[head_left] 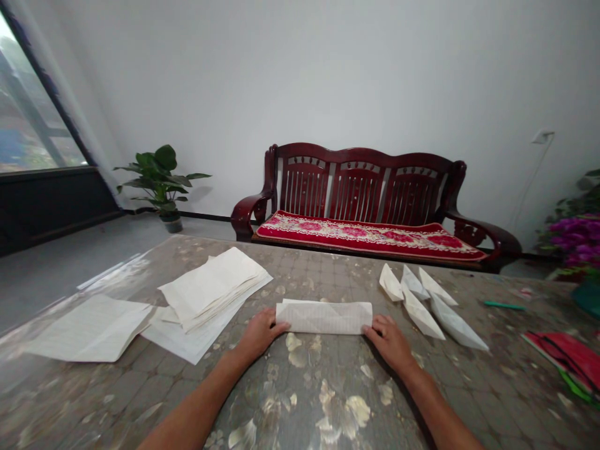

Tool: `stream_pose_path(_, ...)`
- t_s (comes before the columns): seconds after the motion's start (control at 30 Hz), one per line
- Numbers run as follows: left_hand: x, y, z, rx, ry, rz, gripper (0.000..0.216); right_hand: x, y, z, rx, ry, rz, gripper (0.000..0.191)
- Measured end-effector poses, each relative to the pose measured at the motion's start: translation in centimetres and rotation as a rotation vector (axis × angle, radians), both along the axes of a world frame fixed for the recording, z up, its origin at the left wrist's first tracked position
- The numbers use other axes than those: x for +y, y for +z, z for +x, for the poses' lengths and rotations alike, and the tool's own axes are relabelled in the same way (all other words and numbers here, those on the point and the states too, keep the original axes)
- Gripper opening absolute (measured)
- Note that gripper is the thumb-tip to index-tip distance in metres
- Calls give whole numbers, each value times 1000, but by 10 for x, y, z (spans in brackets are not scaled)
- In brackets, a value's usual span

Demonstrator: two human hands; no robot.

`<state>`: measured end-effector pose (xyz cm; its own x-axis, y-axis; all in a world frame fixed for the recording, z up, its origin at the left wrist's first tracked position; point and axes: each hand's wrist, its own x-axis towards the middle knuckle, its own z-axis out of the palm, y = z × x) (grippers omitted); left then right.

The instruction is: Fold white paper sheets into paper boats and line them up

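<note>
A folded sheet of paper (324, 317), long and narrow with faint lines of print, lies in front of me between both hands. My left hand (260, 331) pinches its left end, thumb along the lower corner. At the opposite end my right hand (385, 337) grips the right corner in the same way, thumb at the near edge. To the right of it sit several folded paper boats (422, 314), white and pointed at their ends. A stack of loose paper sheets (213, 287) spreads out on the left, with more paper (94, 328) beside it.
The table (300, 406) has a leaf-patterned cover. On its right are a green pen (504, 305), a red notebook (569, 359) and purple flowers (576, 240). Beyond the table stand a dark red wooden bench (359, 187) and a potted plant (162, 178).
</note>
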<state>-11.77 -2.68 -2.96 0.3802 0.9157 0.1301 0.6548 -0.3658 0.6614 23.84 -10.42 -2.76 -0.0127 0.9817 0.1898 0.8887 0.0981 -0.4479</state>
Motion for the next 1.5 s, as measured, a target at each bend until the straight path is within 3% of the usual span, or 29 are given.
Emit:
stream_pose_path(0.2,1,5,6,222,125,124,30,6,2,-17,-175,-201,-22,33)
stream_pose_path(0.57,-1,16,14,441,147,252,33,1,3,-33,-333,-304,32,20)
stream_pose_path(0.97,-7,16,19,468,226,334,20,1,10,-38,-382,-386,-4,16)
stream_pose_path(1.1,-6,7,23,433,183,440,42,0,8,-39,-355,-406,32,10)
stream_pose_path(1.23,-2,1,26,365,9,493,52,-3,4,-40,-371,-349,147,30)
stream_pose_path(1.4,5,-12,33,256,-281,312,44,-4,1,-38,-360,-44,217,41)
stream_pose_path(1.5,2,-21,49,134,-235,217,45,-2,-1,-36,-336,70,191,39)
